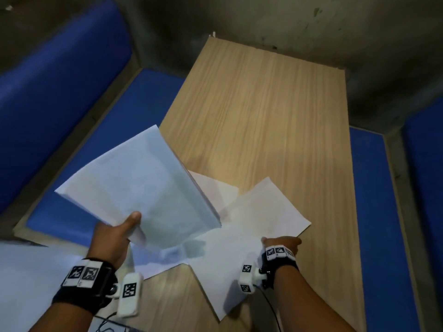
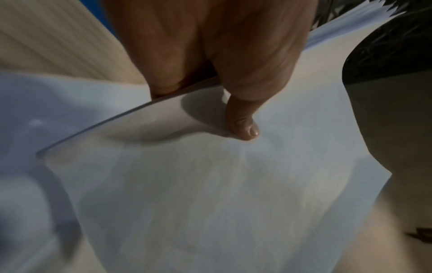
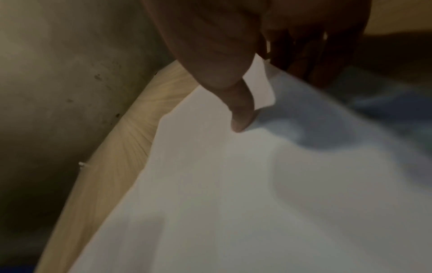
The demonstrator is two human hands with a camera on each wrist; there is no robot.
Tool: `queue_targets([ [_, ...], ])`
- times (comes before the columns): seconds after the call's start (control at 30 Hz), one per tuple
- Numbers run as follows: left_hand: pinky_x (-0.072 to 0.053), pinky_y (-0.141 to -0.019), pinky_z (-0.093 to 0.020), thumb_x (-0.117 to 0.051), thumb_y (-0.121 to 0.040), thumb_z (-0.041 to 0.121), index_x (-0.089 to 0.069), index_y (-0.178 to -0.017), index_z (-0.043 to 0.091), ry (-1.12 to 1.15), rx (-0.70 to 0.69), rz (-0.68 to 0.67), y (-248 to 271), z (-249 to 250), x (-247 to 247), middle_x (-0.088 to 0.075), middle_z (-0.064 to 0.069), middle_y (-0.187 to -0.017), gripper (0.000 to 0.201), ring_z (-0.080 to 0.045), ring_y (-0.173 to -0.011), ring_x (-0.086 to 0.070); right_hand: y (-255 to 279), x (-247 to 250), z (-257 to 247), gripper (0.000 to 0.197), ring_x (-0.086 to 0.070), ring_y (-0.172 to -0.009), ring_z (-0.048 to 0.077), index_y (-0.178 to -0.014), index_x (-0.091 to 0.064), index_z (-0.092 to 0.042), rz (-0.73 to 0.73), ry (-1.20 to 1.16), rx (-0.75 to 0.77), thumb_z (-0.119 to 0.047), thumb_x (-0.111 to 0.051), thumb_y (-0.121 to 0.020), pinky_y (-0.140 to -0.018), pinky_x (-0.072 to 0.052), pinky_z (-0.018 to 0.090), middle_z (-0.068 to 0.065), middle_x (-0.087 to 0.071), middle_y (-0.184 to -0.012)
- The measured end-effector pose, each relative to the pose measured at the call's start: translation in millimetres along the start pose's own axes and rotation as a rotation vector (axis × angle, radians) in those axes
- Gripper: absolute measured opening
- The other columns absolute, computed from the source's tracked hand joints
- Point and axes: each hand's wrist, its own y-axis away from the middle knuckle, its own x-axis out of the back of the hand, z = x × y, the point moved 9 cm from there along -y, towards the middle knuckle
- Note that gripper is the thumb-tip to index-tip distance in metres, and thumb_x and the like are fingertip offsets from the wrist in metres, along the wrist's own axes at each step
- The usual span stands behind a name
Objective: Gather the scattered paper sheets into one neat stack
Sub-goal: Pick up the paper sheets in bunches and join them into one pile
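A thin stack of white paper sheets (image 1: 141,188) is lifted over the near left edge of the light wooden table (image 1: 263,111), pinched by the left hand (image 1: 112,238). The right hand (image 1: 281,244) apparently pinches a loose white sheet (image 1: 251,221) lying near the front edge.

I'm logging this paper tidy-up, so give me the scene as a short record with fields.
left hand: holds a bundle of sheets raised above the table, thumb on top
right hand: pinches the edge of a loose sheet lying on the table
other paper: one more sheet partly hidden under the bundle
surface: wooden table
stack status: not yet one stack
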Motion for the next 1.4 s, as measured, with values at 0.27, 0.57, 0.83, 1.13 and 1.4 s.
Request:
queue_targets([
  [0.27, -0.041, -0.089, -0.030, -0.065, -0.093, 0.005, -0.063, -0.116, 0.001, -0.017, 0.008, 0.103, 15.0, 5.4, 44.5, -0.064, -0.009, -0.112, 0.023, -0.022, -0.103, -0.059, 6.0, 30.4, -46.0, 0.036, -0.060, -0.104, 0.028, -0.117, -0.059, 0.003, -0.010, -0.118, 0.305, -0.014, -0.068, -0.086, -0.095, -0.044, 0.034, 0.008, -0.064, -0.114],
  [0.57, -0.042, -0.106, -0.050, -0.073, -0.087, 0.011, -0.070, -0.111, 0.012, 0.116, 0.052, 0.132, -6.6, -24.1, 82.7, -0.073, 0.002, -0.116, 0.024, -0.025, -0.111, -0.066, 49.0, -12.1, -61.7, 0.014, -0.068, -0.085, 0.026, -0.094, -0.069, -0.017, -0.405, 0.055, 0.479, -0.010, -0.070, -0.082, -0.069, -0.051, 0.030, 0.001, -0.072, -0.088],
  [0.83, -0.045, -0.095, -0.036, -0.066, -0.092, 0.007, -0.059, -0.128, -0.006, 0.180, 0.096, 0.161, -3.0, -15.2, 81.1, -0.064, -0.012, -0.119, 0.039, -0.027, -0.108, -0.061, 45.8, -57.3, -34.7, 0.048, -0.051, -0.116, 0.028, -0.119, -0.055, -0.013, -0.152, 0.790, 0.589, -0.030, -0.075, -0.078, -0.093, -0.048, 0.037, 0.008, -0.052, -0.122],
  [1.13, -0.046, -0.098, -0.040, -0.075, -0.086, 0.020, -0.064, -0.123, -0.001, 0.230, 0.149, 0.210, -13.9, -34.4, 111.6, -0.070, -0.007, -0.120, 0.044, -0.029, -0.110, -0.066, 59.0, -57.4, -52.5, 0.018, -0.062, -0.092, 0.028, -0.104, -0.062, -0.008, -0.438, 0.354, 0.512, -0.012, -0.066, -0.087, -0.076, -0.047, 0.030, 0.008, -0.066, -0.096],
  [1.4, -0.047, -0.098, -0.040, -0.082, -0.074, 0.032, -0.072, -0.100, 0.007, 0.204, 0.132, 0.251, -17.3, -41.3, 130.7, -0.076, 0.000, -0.103, 0.038, -0.024, -0.104, -0.069, 77.9, -92.3, -72.7, 0.037, -0.065, -0.090, 0.030, -0.106, -0.063, -0.002, -0.392, 0.080, 0.371, -0.014, -0.079, -0.075, -0.076, -0.049, 0.034, 0.014, -0.069, -0.101],
])
